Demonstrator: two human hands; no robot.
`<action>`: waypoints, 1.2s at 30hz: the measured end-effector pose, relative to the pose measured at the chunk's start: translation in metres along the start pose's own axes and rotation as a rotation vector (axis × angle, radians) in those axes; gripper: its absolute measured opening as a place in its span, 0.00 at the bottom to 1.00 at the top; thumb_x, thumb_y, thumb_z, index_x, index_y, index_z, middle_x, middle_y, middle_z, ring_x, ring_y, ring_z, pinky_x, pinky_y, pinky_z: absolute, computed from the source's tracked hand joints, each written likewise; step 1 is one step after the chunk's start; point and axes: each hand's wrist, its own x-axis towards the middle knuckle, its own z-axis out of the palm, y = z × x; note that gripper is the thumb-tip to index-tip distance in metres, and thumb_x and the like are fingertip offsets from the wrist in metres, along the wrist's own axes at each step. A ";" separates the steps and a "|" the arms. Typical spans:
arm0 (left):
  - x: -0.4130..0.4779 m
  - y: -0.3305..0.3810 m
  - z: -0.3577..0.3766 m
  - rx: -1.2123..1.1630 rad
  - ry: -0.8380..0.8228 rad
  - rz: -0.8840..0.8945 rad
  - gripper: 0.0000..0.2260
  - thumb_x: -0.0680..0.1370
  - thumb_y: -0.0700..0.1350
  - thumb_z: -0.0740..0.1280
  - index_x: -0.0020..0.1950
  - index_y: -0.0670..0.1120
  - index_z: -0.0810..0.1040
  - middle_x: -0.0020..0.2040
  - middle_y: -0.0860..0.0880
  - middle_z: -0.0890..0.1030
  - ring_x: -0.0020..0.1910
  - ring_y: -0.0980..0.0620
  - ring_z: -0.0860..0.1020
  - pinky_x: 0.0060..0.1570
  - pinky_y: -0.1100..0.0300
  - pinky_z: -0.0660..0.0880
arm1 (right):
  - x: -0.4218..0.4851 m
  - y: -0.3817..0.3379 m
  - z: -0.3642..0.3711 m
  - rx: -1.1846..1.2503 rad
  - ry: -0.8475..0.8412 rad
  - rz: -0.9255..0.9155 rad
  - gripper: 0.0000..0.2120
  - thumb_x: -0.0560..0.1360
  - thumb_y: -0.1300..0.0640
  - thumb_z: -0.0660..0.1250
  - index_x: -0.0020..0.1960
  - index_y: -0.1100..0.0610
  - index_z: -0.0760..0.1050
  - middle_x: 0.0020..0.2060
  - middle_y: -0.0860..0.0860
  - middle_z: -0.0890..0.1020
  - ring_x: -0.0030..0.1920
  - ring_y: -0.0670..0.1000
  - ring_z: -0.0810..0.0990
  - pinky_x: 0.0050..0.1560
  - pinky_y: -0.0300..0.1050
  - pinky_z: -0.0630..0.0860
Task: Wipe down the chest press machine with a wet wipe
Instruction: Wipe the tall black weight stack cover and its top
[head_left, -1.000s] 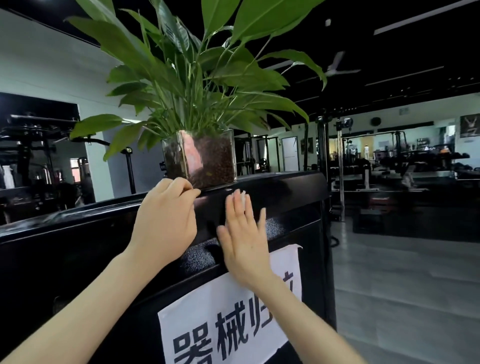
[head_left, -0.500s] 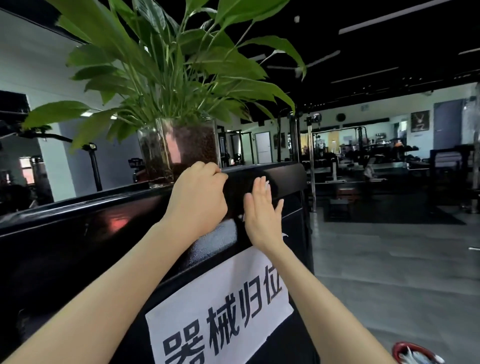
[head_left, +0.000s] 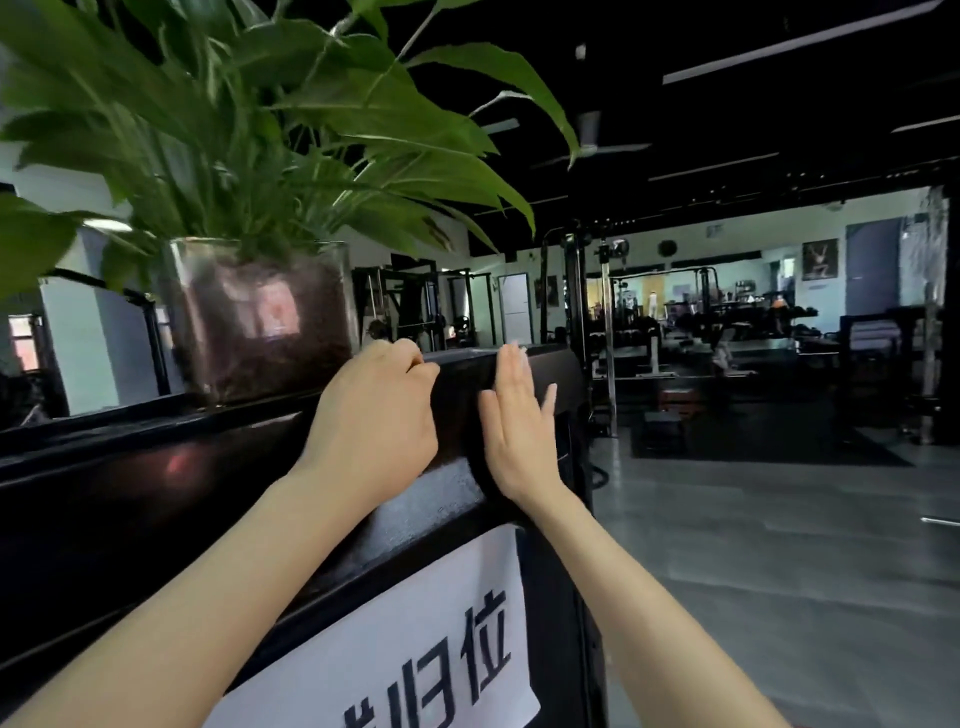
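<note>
Two hands on machine's black top panel (head_left: 462, 395); right hand (head_left: 519, 415) flat, fingers straight together, pressing; left hand (head_left: 379, 410) curled at top edge, contents hidden; wet wipe unseen; overlapping strokes likely best, steering clear of plant pot (head_left: 260, 322).

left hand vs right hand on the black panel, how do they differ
The left hand is curled at the top edge of the black panel; the right hand lies flat, fingers straight. The left hand sits nearer the glass plant pot, the right hand nearer the panel's end. Both touch the panel.
</note>
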 end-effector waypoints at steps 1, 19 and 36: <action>0.003 0.001 0.002 -0.002 -0.005 -0.001 0.10 0.72 0.36 0.64 0.50 0.39 0.82 0.46 0.44 0.80 0.47 0.43 0.76 0.46 0.51 0.75 | 0.009 0.018 -0.001 0.025 -0.010 0.083 0.29 0.79 0.44 0.37 0.77 0.53 0.40 0.77 0.47 0.44 0.76 0.45 0.40 0.73 0.56 0.34; 0.019 0.018 0.029 0.083 0.077 0.026 0.12 0.70 0.39 0.63 0.49 0.39 0.82 0.43 0.44 0.80 0.40 0.42 0.76 0.42 0.51 0.76 | 0.054 0.124 -0.006 0.175 -0.111 0.433 0.25 0.83 0.49 0.41 0.78 0.54 0.42 0.78 0.50 0.46 0.77 0.48 0.43 0.74 0.60 0.37; 0.028 0.004 0.004 -0.019 -0.004 -0.107 0.03 0.69 0.41 0.71 0.41 0.48 0.84 0.37 0.54 0.79 0.37 0.50 0.78 0.36 0.57 0.75 | 0.125 0.036 -0.045 -0.102 -0.671 -0.081 0.29 0.83 0.45 0.40 0.68 0.55 0.72 0.63 0.55 0.77 0.70 0.55 0.67 0.74 0.52 0.45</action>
